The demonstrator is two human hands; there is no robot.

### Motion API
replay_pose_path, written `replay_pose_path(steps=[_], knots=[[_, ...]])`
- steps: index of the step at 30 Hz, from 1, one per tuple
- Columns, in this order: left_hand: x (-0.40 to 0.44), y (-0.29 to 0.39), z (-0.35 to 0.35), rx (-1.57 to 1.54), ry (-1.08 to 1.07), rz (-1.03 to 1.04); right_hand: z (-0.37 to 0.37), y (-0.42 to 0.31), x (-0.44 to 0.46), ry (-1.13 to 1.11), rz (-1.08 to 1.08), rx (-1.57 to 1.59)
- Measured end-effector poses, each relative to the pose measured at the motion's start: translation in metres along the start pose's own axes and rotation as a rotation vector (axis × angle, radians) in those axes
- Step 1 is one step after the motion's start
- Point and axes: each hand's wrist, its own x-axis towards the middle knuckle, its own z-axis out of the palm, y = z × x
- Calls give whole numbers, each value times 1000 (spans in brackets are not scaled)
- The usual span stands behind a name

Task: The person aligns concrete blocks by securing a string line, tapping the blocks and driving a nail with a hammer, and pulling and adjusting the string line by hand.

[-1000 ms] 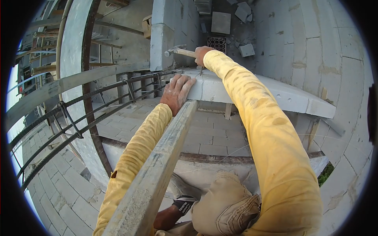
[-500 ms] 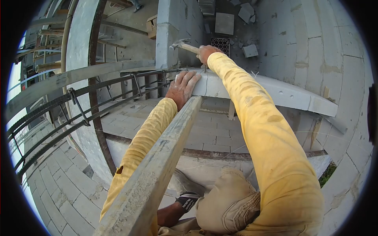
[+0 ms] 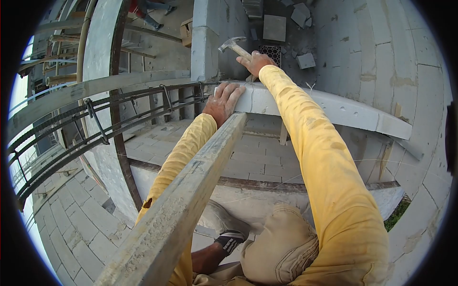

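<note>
My right hand [image 3: 260, 63] is closed round the wooden handle of a claw hammer [image 3: 234, 44], whose metal head is held up over the block wall. Spread fingers of my left hand [image 3: 224, 101] rest on the left end of a long white block beam [image 3: 329, 106], close to the end of a wooden beam [image 3: 191, 186] that runs back toward me. A thin wire crosses the white beam just right of my left hand. Whether my left fingers grip anything underneath is hidden.
Steel reinforcing bars [image 3: 109, 112] with ties stretch off to the left. Below are a black crate [image 3: 270, 53], a pale slab [image 3: 275, 28] and broken blocks. Another person's legs [image 3: 155, 16] show at upper left. A cardboard box [image 3: 186, 32] lies near the wall.
The hammer and my right hand have lifted a little and the hammer head has tilted. The view has shifted slightly, and another person has come into sight at upper left.
</note>
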Motion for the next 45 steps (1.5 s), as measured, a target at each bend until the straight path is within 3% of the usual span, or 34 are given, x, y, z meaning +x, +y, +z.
replay_pose_path(steps=[8,14,23,34,45], knots=[[-1,4,-5,-37,-36,-37,-6,-2,0,28,23,32],[0,6,-8,-71,-34,-52,-13,6,14,-61,-120,74],[-1,4,-5,-63,-21,-28,-7,-13,14,77,-5,12],[0,0,-1,8,12,-5,10,-1,25,46,45,52],[0,1,-2,-27,0,-20,0,-8,17,38,-20,-157]])
